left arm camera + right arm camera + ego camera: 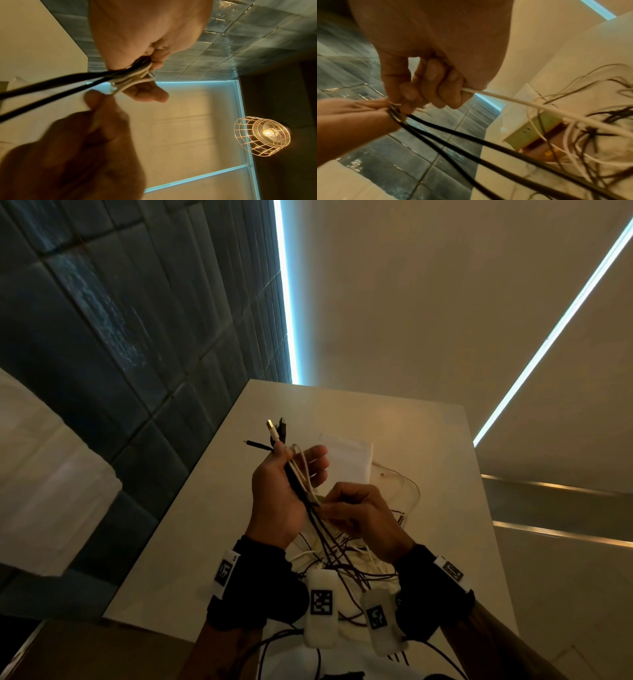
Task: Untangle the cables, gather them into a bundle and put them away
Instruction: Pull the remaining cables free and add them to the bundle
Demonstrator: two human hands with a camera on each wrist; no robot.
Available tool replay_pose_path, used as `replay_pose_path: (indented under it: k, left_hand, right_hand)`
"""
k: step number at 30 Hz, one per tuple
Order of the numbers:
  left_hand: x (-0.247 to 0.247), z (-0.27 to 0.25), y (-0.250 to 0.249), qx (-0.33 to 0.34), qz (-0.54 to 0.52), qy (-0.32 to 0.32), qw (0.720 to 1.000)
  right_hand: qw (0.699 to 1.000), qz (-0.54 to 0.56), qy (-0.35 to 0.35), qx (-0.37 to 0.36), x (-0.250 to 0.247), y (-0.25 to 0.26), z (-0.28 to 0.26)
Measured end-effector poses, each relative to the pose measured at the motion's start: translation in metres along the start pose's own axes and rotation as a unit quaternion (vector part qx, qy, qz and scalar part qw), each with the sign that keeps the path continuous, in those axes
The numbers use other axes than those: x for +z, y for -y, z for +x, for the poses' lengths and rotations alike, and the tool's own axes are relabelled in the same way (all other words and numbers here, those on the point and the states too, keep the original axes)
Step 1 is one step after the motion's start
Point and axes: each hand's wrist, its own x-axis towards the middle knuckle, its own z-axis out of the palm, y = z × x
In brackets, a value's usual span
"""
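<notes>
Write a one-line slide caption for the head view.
Left hand holds gathered black and white cables upright while right hand pinches a white strand above the table.

Cables (337, 568) trail behind wrist cameras; right hand (72, 155) blurred

Left hand (145, 33) gripping black and white cables (120, 79), right hand (77, 148) pinching them, caged lamp (262, 136) lit.

Pretty dim warm light overall, with cool blue LED strips (286, 302) glaring, a caged bulb (267, 134) glowing, wrist views motion-blurred, and heavy wide-angle stretch at the edges.
</notes>
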Motion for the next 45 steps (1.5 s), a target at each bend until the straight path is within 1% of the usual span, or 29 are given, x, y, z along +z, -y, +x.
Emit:
replay_pose_path:
  k: [2,3,7,10,12,16,18,23,28,30,32,35,37,39,41,43,45]
  left_hand:
    - [0.000,-0.001,-0.005,0.003,-0.019,0.031,0.999]
    - [-0.001,-0.001,-0.007,0.005,-0.022,0.043,0.999]
    - [-0.003,-0.001,-0.001,0.013,0.005,0.061,0.998]
    - [-0.003,-0.001,0.002,0.011,0.037,0.056,0.998]
    - [-0.003,0.000,0.001,0.007,0.055,0.049,0.997]
    - [-0.003,0.001,-0.004,0.000,0.071,0.037,0.997]
    - [-0.004,0.002,-0.007,-0.002,0.070,0.035,0.997]
    - [-0.005,0.004,-0.011,-0.007,0.059,0.032,0.998]
    - [-0.005,0.007,-0.010,-0.002,0.072,0.021,0.997]
    - [-0.006,0.008,-0.009,-0.002,0.072,0.016,0.997]
    - [-0.006,0.010,-0.009,-0.008,0.061,0.015,0.998]
    - [-0.005,0.013,-0.005,-0.023,0.068,0.009,0.997]
    - [-0.003,0.015,0.001,-0.038,0.089,-0.001,0.995]
    - [-0.002,0.016,0.007,-0.046,0.100,-0.018,0.994]
    - [0.000,0.016,0.012,-0.049,0.087,-0.037,0.994]
    - [0.001,0.016,0.014,-0.048,0.074,-0.050,0.995]
    - [0.002,0.014,0.013,-0.049,0.060,-0.045,0.996]
  right_hand:
    - [0.999,0.002,0.016,0.044,-0.004,-0.014,-0.003]
    - [0.998,-0.001,0.013,0.059,-0.007,-0.022,-0.005]
    - [0.996,-0.033,-0.020,0.081,-0.021,-0.052,-0.005]
    - [0.995,-0.036,-0.040,0.085,-0.028,-0.069,-0.002]
    - [0.993,-0.062,-0.053,0.083,-0.033,-0.082,0.001]
    - [0.978,-0.177,-0.095,0.062,-0.047,-0.115,0.007]
    - [0.970,-0.207,-0.108,0.065,-0.052,-0.127,0.008]
    - [0.971,-0.192,-0.119,0.078,-0.058,-0.139,0.008]
    - [0.949,-0.270,-0.120,0.113,-0.068,-0.151,0.011]
    - [0.942,-0.278,-0.146,0.121,-0.069,-0.143,0.014]
    - [0.945,-0.253,-0.175,0.109,-0.064,-0.123,0.017]
    - [0.962,-0.148,-0.220,0.069,-0.053,-0.083,0.023]
    - [0.969,-0.087,-0.228,0.034,-0.044,-0.052,0.025]
    - [0.975,-0.034,-0.220,-0.006,-0.034,-0.023,0.026]
    - [0.980,0.007,-0.190,-0.050,-0.023,0.002,0.024]
    - [0.985,0.001,-0.148,-0.090,-0.014,0.020,0.020]
    - [0.988,-0.019,-0.104,-0.110,-0.006,0.030,0.014]
